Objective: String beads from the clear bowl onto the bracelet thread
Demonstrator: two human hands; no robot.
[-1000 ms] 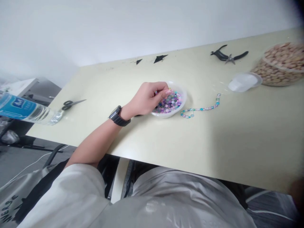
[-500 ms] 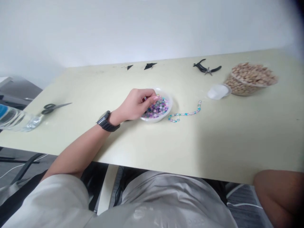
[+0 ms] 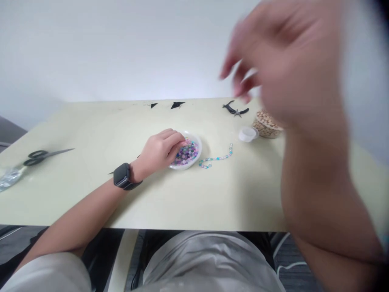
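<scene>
My left hand [image 3: 159,149] rests at the left rim of a white bowl [image 3: 198,149] of small beads [image 3: 187,155] in purple, pink and teal. Its thumb and forefinger are pinched together over the beads; what they hold, if anything, is too small to make out. To the right of the bowl lies a curved string of beads [image 3: 219,158]. Close to the camera, my right hand [image 3: 270,52] is raised high on the right and blurred. Its fingers hang loosely bent with gaps between them, and I see nothing in them.
Black-handled pliers [image 3: 235,109] lie at the back, near a small white cup [image 3: 247,134] and a tub of nuts or beans [image 3: 266,125], partly behind my right arm. Scissors [image 3: 45,156] lie at the left by a clear plastic bottle [image 3: 10,178]. Black scraps [image 3: 177,105] are near the wall.
My right hand has come up into view from the lower right. My left hand stays pinched at the bowl. The camera view has shifted, moving the table left and lower.
</scene>
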